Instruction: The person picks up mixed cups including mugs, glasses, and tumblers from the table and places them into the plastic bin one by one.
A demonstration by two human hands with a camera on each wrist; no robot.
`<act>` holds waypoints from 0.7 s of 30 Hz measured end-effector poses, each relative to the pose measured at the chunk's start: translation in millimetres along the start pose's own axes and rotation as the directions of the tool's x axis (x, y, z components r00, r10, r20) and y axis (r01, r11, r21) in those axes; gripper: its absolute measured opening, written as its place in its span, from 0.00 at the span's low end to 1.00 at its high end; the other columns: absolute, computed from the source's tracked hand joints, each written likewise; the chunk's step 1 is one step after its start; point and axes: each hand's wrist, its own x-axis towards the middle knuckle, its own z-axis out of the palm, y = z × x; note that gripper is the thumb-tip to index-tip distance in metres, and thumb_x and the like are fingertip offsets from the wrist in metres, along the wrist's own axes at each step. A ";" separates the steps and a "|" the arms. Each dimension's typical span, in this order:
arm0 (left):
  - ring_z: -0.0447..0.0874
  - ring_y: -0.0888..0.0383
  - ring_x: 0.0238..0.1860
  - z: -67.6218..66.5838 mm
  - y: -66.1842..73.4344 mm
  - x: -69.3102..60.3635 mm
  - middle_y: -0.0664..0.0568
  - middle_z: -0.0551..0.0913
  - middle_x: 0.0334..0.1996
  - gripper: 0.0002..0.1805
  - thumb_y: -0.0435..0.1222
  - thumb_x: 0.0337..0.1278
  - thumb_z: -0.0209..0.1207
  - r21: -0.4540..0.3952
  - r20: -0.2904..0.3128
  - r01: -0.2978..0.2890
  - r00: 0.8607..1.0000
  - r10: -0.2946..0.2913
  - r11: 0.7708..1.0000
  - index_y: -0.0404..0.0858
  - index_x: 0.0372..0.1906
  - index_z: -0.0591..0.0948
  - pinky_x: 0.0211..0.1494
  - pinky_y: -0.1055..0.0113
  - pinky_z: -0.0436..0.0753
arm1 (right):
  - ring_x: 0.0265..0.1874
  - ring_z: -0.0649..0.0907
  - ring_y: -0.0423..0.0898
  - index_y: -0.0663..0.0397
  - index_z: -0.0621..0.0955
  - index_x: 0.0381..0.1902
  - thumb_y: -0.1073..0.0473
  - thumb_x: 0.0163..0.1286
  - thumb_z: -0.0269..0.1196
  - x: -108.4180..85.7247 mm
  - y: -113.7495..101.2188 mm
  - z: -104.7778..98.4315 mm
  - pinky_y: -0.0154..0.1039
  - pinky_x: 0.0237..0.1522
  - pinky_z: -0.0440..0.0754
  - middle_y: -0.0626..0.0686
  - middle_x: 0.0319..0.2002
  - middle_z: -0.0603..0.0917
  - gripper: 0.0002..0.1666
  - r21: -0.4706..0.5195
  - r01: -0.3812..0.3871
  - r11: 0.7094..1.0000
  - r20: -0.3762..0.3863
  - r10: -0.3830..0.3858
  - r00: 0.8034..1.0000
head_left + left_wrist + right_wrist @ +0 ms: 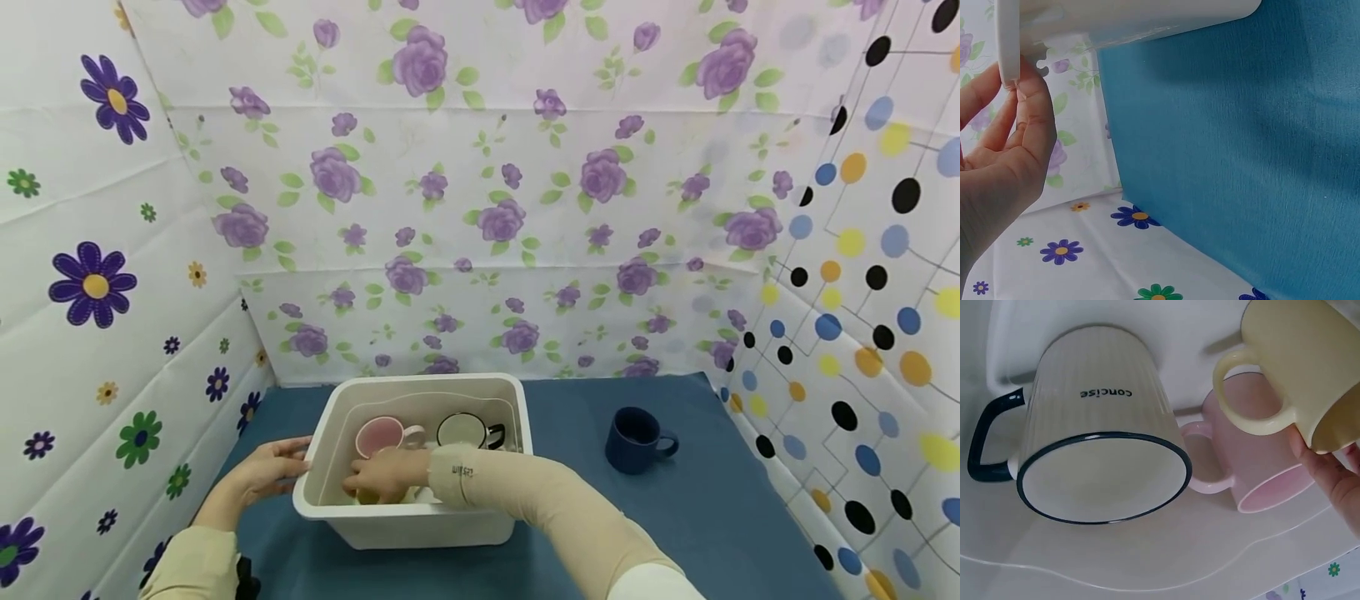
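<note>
A white plastic bin stands on the blue cloth, with several mugs inside. At its left rim my left hand pinches the edge, thumb and fingertips on the lip in the left wrist view. My right hand reaches down into the bin and grips a pale yellow mug by its rim, mostly hidden under the hand in the head view. Behind it stands a pink mug. To the right is a cream ribbed mug with a dark rim and handle, marked "concise".
A dark blue mug stands upright on the blue cloth right of the bin, its handle pointing right. Patterned sheets enclose the back and both sides.
</note>
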 end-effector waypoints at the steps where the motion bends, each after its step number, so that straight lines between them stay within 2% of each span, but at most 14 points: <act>1: 0.81 0.55 0.45 0.2 0.0 0.0 0.30 0.73 0.58 0.36 0.30 0.60 0.56 0.003 0.000 0.000 1.000 0.000 1.000 0.23 0.69 0.54 0.51 0.50 0.82 | 0.33 0.74 0.38 0.33 0.72 0.53 0.46 0.62 0.63 0.7 0.2 0.6 0.27 0.29 0.72 0.43 0.44 0.72 0.22 0.004 0.010 1.000 0.000 -0.010 1.000; 8: 0.81 0.55 0.45 0.3 -0.6 0.7 0.29 0.72 0.59 0.36 0.29 0.60 0.57 -0.005 0.000 0.005 1.000 -0.005 1.000 0.23 0.69 0.55 0.49 0.50 0.82 | 0.34 0.75 0.38 0.34 0.72 0.54 0.45 0.63 0.62 1.1 -2.2 -3.0 0.28 0.31 0.75 0.44 0.46 0.72 0.22 0.052 0.000 0.999 0.012 0.000 1.000; 11: 0.81 0.55 0.44 0.6 0.7 0.9 0.29 0.72 0.59 0.36 0.29 0.60 0.56 -0.008 0.001 0.010 1.000 -0.010 1.000 0.23 0.69 0.54 0.49 0.51 0.82 | 0.36 0.74 0.38 0.34 0.70 0.58 0.46 0.64 0.62 -2.2 -1.3 -9.4 0.28 0.34 0.76 0.44 0.48 0.72 0.25 0.112 -0.017 0.994 0.084 0.008 0.996; 15: 0.81 0.55 0.44 0.6 2.2 1.1 0.29 0.72 0.58 0.36 0.29 0.59 0.57 0.001 -0.003 0.018 1.000 -0.018 1.000 0.23 0.69 0.54 0.50 0.51 0.82 | 0.41 0.73 0.38 0.32 0.67 0.64 0.48 0.63 0.64 -6.2 4.7 -14.6 0.27 0.43 0.76 0.44 0.53 0.70 0.33 0.151 -0.009 0.988 0.170 -0.017 0.985; 18: 0.81 0.55 0.45 0.8 2.3 1.1 0.28 0.71 0.58 0.36 0.29 0.59 0.57 0.006 -0.011 0.023 1.000 -0.023 1.000 0.23 0.69 0.55 0.50 0.50 0.82 | 0.45 0.74 0.37 0.30 0.65 0.66 0.47 0.63 0.63 -7.3 8.1 -13.4 0.27 0.51 0.75 0.43 0.55 0.71 0.35 0.126 0.028 0.992 0.170 -0.049 0.984; 21: 0.81 0.55 0.45 1.1 2.2 0.9 0.28 0.71 0.59 0.37 0.29 0.59 0.57 0.007 -0.013 0.019 1.000 -0.019 1.000 0.23 0.69 0.54 0.51 0.49 0.82 | 0.47 0.73 0.36 0.31 0.64 0.67 0.46 0.63 0.63 -6.8 9.3 -10.2 0.27 0.55 0.73 0.43 0.56 0.72 0.36 0.105 0.058 0.993 0.148 -0.073 0.986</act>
